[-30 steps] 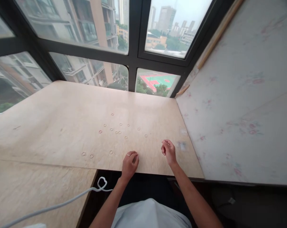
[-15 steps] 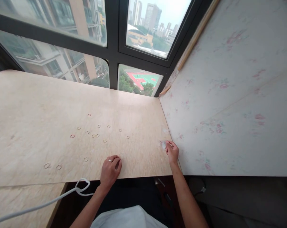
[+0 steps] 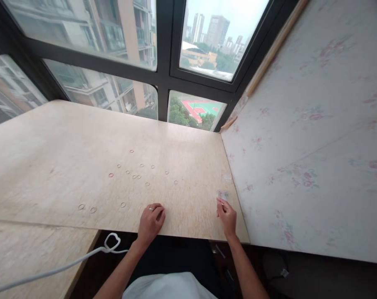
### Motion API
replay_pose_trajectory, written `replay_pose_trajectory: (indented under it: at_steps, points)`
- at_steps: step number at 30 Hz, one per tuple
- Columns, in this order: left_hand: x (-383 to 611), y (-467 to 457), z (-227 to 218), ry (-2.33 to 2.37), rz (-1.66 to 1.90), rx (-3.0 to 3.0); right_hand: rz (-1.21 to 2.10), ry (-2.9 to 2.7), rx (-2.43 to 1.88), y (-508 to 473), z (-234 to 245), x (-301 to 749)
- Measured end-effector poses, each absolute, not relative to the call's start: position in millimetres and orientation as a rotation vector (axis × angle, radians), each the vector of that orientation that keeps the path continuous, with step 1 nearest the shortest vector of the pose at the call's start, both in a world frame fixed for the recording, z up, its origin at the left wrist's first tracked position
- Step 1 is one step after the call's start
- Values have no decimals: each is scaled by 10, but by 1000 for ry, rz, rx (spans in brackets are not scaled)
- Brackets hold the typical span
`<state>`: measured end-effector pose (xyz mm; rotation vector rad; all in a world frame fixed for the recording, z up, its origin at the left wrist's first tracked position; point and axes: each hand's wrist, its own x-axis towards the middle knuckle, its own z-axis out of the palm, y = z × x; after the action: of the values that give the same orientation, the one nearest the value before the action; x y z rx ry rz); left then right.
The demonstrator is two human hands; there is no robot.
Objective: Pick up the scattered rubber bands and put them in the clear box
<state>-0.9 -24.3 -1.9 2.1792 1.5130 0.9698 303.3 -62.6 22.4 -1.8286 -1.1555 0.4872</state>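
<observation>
My left hand (image 3: pixel 151 221) rests near the front edge of the pale stone-patterned sill (image 3: pixel 188 216), fingers curled in and a ring on one of them; the inside of the hand is hidden. At the right, my right hand (image 3: pixel 227 216) pinches thumb and fingers together over the sill. A small light sliver shows at its fingertips, too small to name. Just beyond those fingertips lies a small clear plastic bag (image 3: pixel 222 194). Several thin rings like rubber bands lie scattered left of centre, mostly tan (image 3: pixel 123 204), with a red one (image 3: pixel 111 175) among them.
Another clear plastic piece (image 3: pixel 226 178) lies by the floral wall (image 3: pixel 288 166) on the right. Dark window frames (image 3: pixel 163 62) bound the far side. A white cable (image 3: pixel 51 272) loops past the front edge at lower left.
The camera view has shifted, so the scene sits further right. My right hand has drawn back from the plastic bag toward me. My left hand stays curled on the sill.
</observation>
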Motion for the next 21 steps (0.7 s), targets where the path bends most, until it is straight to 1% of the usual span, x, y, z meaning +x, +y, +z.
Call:
replay_pose_trajectory:
  at_steps: [3, 8, 12, 13, 15, 16, 21]
  points:
    - [-38, -195, -1, 1503, 974, 1937, 543, -1340, -1782, -769, -4, 2860]
    - [-261, 105, 130, 1606, 1056, 1410, 449, -1547, -1737, -852, -242, 2806]
    - [-736, 542, 322, 1832, 1089, 1352, 452, -1544, -1791, -829, -275, 2862]
    - [-885, 658, 365, 1917, 1045, 1382, 445, -1565, -1796, -827, -281, 2869]
    - [-1177, 869, 427, 2169, 808, 1505, 418, -1624, -1796, -827, -299, 2874]
    - [-1309, 958, 442, 2232, 748, 1514, 397, -1649, -1796, -829, -311, 2873]
    - [-1692, 1205, 386, 2359, 462, 1573, 306, -1716, -1808, -836, -345, 2866]
